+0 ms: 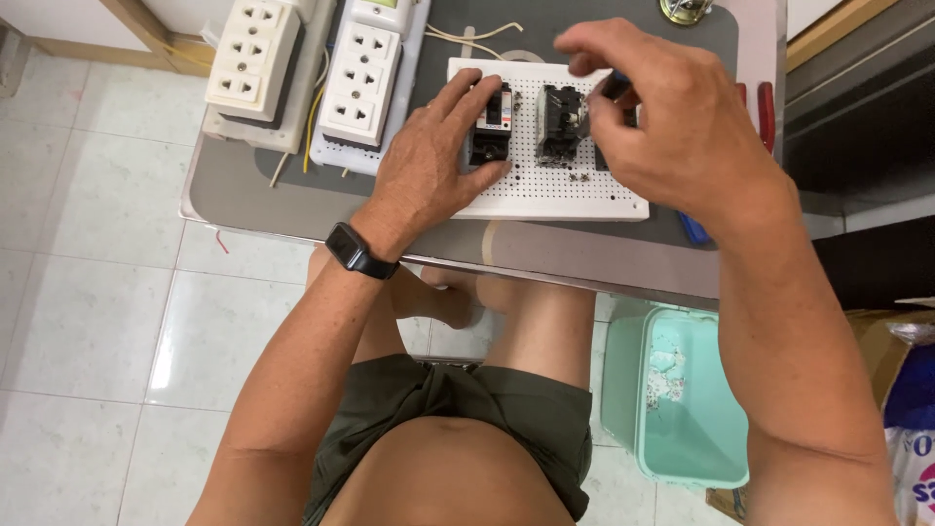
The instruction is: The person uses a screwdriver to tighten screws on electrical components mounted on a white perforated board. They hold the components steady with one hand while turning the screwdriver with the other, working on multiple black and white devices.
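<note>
Left hand [429, 161] pressed flat on a small breaker [492, 122], steadying it on the white pegboard [545, 190]. Right hand [672, 117] pinched a dark tool handle [616, 86] over a black breaker [560, 122].

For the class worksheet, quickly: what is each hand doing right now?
Left hand: open, resting on the small breaker.
Right hand: closed on a dark tool handle.
</note>
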